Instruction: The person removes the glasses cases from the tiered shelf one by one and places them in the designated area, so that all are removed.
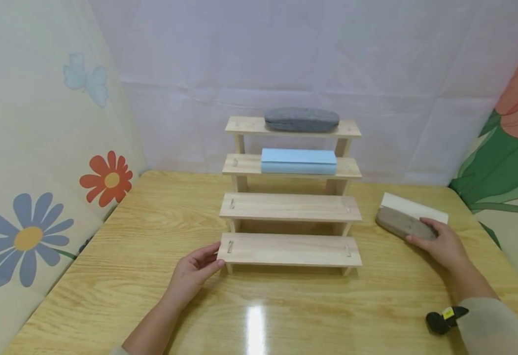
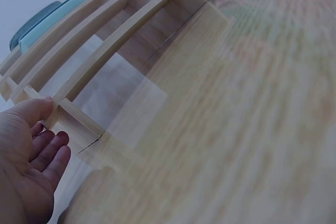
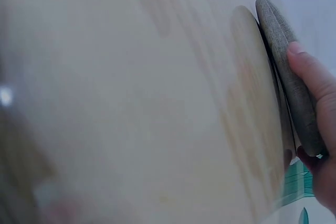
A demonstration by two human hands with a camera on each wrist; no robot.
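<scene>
While the right hand [image 1: 440, 241] closes over the brown case [image 1: 402, 224], the case lies flat on the table [image 1: 108, 276], to the right of the wooden stepped rack [image 1: 290, 249] and level with its second step from the front. The fingers curl over the near-right end of the case and the thumb lies along its near edge; in the right wrist view the case [image 3: 294, 77] shows edge-on with a fingertip [image 3: 310, 72] pressed on its woven face. A white box [image 1: 414, 207] lies just behind the case, touching or nearly touching it; which cannot be told.

The left hand [image 1: 192, 273] rests at the near-left corner of the rack, fingers relaxed and slightly spread, with the thumb against the end of the lowest step. The left wrist view confirms this: the thumb [image 2: 31, 109] touches the wood and the other fingers hang loose beneath it, gripping nothing.

On the rack, the top step carries a grey case [image 1: 301, 119] and the step below it a light blue box [image 1: 298, 161]. The two lower steps carry nothing.

Judged from this layout, the step in hand is the pick-up of the brown case, with the left hand bracing the rack. The next move calls for a firm grip across the width of the case, a clean lift off the table clear of the white box, and a level carry leftward to a vacant step.

A black object with a yellow label [image 1: 445, 318] shows near the right sleeve.
</scene>
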